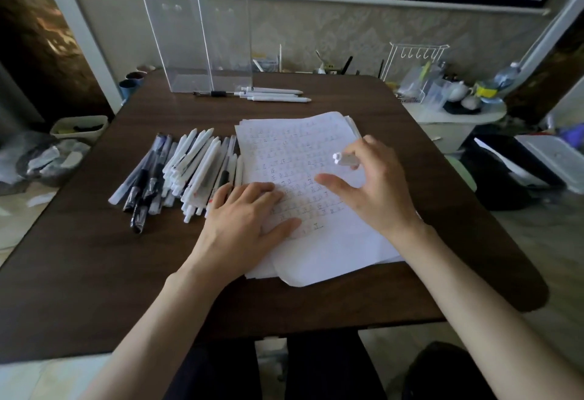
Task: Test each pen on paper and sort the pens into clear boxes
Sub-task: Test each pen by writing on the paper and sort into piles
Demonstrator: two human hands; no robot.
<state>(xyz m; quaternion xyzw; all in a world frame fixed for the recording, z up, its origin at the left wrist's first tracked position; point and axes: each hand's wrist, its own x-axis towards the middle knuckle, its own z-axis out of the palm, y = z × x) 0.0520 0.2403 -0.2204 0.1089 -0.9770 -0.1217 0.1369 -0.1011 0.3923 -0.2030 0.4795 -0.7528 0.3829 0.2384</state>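
Step in hand: by my reading, a pen is being readied for a test stroke; the tip is not on the sheet.
Left hand (249, 210): flat, fingers straight and spread, pressing on the near left part of the stack of white paper sheets (331, 257), fingertips beside the pen heap.
Right hand (373, 188): raised over the right side of the paper, fingers curled around a white plastic pen (346, 159), thumb stretched out towards the left and free of it.
Pen held: button end points left, away from the palm; the tip is hidden behind the fingers, and the frame is blurred here.
Paper: lies mid-table on the dark brown wooden table (94, 257), already covered in rows of small marks, with bare space along the near edge.
Untested stock: heap of white and black pens (189, 172), just left of the paper, touching its edge.
Far row: four loose pens (271, 95) lie at the foot of two tall clear plastic boxes (196, 27), which stand upright and look empty.
Doing it well: turn the pen tip-down into a writing grip, keep the left hand weighting the sheets, and mark the bare near strip so a faint line can be seen.
Reach: the boxes stand well beyond both hands, so sorting calls for a long forward stretch.
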